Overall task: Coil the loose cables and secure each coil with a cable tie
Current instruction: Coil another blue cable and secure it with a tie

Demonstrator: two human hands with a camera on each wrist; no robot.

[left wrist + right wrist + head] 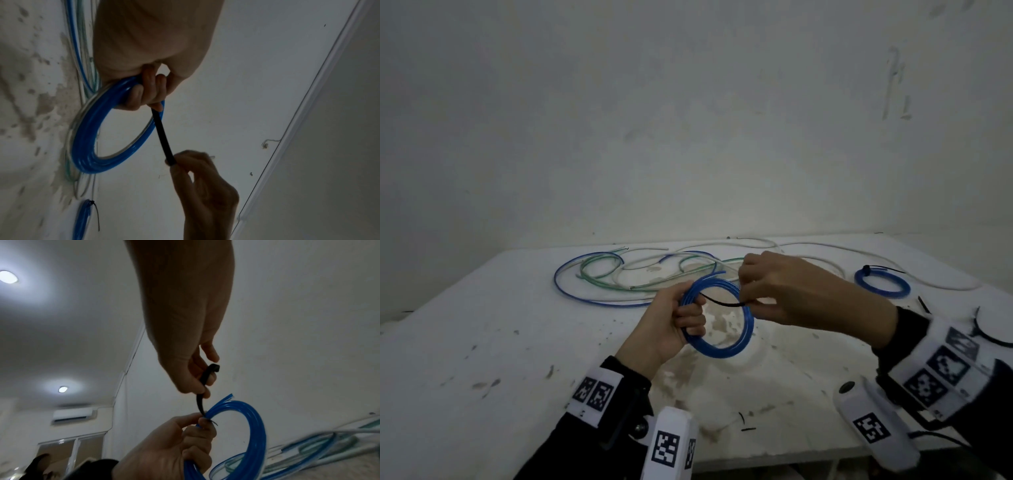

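My left hand (681, 320) grips a blue cable coil (726, 346) by its left side, held above the table. A black cable tie (722, 301) runs across the coil's opening from my left fingers to my right hand (751, 294), which pinches its other end. In the left wrist view the black cable tie (163, 138) stretches from my left fingers (152, 97) down to my right hand (180, 160), beside the blue cable coil (86, 138). In the right wrist view my right hand (201, 386) holds the black cable tie (200, 404) above the blue cable coil (255, 431).
Loose blue, green and white cables (619, 277) lie tangled at the back of the white stained table (482, 342). A tied blue coil (881, 282) lies at the right. Spare black ties (977, 325) sit near the right edge. A wall rises behind.
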